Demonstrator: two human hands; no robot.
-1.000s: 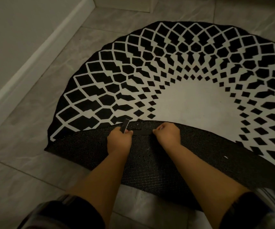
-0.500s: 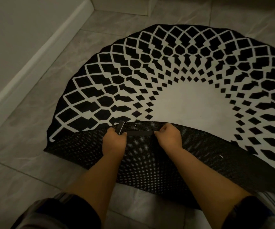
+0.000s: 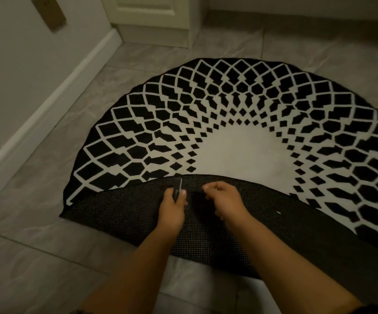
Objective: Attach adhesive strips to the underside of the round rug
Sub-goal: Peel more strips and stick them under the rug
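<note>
A round black-and-white patterned rug (image 3: 240,123) lies on grey floor tiles (image 3: 36,257), its near edge folded over to expose the dark mesh underside (image 3: 126,211). A black adhesive strip (image 3: 191,189) lies flat near the fold's far edge. The left hand (image 3: 175,206) pinches the upturned backing tab (image 3: 177,189); the right hand (image 3: 225,200), fingers curled, presses the strip's other end.

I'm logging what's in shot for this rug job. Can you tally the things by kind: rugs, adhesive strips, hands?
Round rug, near edge folded over, mesh underside up: 1
Adhesive strip, dark, lying on that underside between the hands: 1
Hands: 2, the left hand pinching a lifted end piece, the right hand at the strip's other end
Total: 4
</note>
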